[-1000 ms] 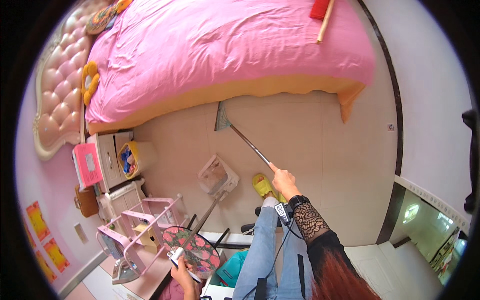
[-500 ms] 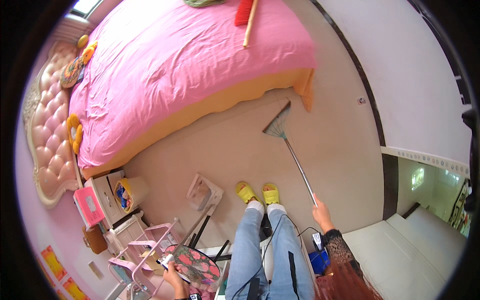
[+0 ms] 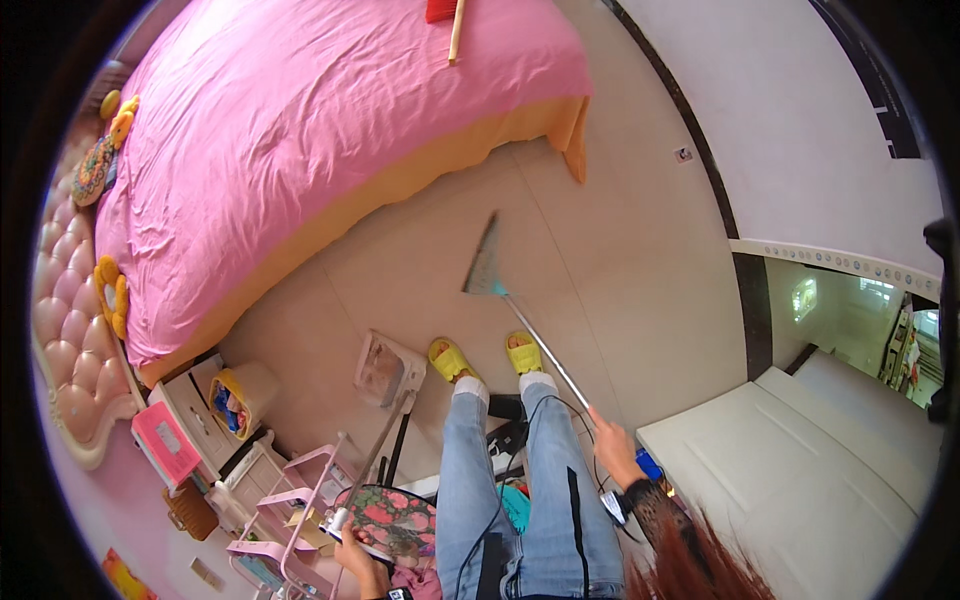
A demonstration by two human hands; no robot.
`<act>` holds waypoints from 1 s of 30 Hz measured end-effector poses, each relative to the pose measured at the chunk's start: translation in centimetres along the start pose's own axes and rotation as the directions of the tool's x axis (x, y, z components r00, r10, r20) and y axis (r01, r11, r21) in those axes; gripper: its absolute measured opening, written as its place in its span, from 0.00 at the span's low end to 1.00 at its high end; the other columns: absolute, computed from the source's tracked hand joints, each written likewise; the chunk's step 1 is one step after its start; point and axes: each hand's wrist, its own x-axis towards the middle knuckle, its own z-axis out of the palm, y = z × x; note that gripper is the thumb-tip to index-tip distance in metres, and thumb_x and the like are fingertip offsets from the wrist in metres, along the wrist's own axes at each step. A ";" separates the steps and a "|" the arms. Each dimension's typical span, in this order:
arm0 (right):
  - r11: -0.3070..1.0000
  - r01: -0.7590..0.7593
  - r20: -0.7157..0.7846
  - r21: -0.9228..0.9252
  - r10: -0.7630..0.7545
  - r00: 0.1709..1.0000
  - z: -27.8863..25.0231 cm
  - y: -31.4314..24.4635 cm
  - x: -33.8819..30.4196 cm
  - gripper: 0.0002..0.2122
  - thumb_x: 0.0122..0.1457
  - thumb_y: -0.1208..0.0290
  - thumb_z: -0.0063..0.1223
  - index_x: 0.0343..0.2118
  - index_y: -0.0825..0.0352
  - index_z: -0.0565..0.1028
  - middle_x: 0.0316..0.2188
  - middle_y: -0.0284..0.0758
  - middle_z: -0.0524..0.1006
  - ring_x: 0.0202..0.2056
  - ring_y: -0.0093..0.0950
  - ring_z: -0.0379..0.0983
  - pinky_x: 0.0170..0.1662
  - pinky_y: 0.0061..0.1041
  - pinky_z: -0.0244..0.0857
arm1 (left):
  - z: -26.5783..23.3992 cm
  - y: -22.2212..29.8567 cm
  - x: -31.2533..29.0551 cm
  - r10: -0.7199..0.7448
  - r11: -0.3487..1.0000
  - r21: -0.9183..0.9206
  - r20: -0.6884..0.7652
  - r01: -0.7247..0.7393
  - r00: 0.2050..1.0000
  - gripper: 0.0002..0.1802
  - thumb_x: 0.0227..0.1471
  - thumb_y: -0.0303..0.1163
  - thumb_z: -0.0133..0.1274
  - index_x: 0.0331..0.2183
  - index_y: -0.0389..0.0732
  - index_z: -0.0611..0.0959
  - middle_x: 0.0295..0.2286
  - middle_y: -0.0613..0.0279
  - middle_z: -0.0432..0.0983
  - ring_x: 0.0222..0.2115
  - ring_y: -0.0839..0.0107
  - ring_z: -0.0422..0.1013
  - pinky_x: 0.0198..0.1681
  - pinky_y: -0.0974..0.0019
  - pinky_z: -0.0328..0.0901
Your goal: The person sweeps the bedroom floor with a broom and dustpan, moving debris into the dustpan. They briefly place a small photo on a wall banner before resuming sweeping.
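In my right hand (image 3: 613,447) is the metal handle of a broom (image 3: 545,347), fingers wrapped round it near its upper end. The wide bristle head touches the floor between my feet and the bed, its bristles fanned toward the bed. My left hand (image 3: 356,562) grips the top of a long-handled dustpan (image 3: 384,372). Its pan, pale and partly see-through, lies on the floor left of my yellow slippers (image 3: 450,358), its opening toward the bed. Some dark matter shows inside the pan, too blurred to name.
A bed with a pink cover (image 3: 350,130) fills the far left, a red-bristled brush (image 3: 455,35) on it. At my left are a waste bin (image 3: 245,390), a pink rack (image 3: 300,490) and a flowered round seat (image 3: 395,520). A white door (image 3: 770,450) is at the right.
The broom head has swept left and nearer across the floor, away from the bed's foot corner. My left foot has stepped left, and the view has shifted. Both hands keep their grips.
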 end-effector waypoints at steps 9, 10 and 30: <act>0.935 -0.245 -0.034 -0.256 0.244 0.969 -1.5 2.6 -3.8 0.27 0.55 0.74 0.46 0.59 0.44 0.66 0.27 0.47 0.77 0.30 0.47 0.75 0.35 0.45 0.70 | -0.9 4.6 2.4 0.008 1.000 0.017 0.061 -0.009 0.998 0.08 0.55 0.32 0.55 0.31 0.37 0.76 0.19 0.66 0.71 0.16 0.85 0.61 0.17 0.80 0.55; 0.890 -0.330 -0.037 -0.314 0.336 0.941 -2.2 3.2 -4.9 0.27 0.54 0.74 0.47 0.59 0.46 0.66 0.26 0.46 0.77 0.29 0.47 0.76 0.34 0.44 0.70 | -1.3 5.3 2.6 0.034 0.999 0.028 0.061 -0.035 0.998 0.08 0.55 0.32 0.55 0.30 0.37 0.76 0.19 0.67 0.71 0.16 0.85 0.61 0.17 0.80 0.55; 0.999 0.044 0.021 0.017 -0.044 0.999 -9.1 -9.3 7.4 0.26 0.54 0.80 0.48 0.59 0.63 0.66 0.20 0.46 0.73 0.23 0.40 0.71 0.31 0.38 0.64 | 3.9 15.7 8.6 0.668 0.719 0.364 -0.124 -0.592 0.734 0.16 0.54 0.25 0.54 0.46 0.32 0.79 0.39 0.57 0.74 0.42 0.66 0.70 0.48 0.65 0.64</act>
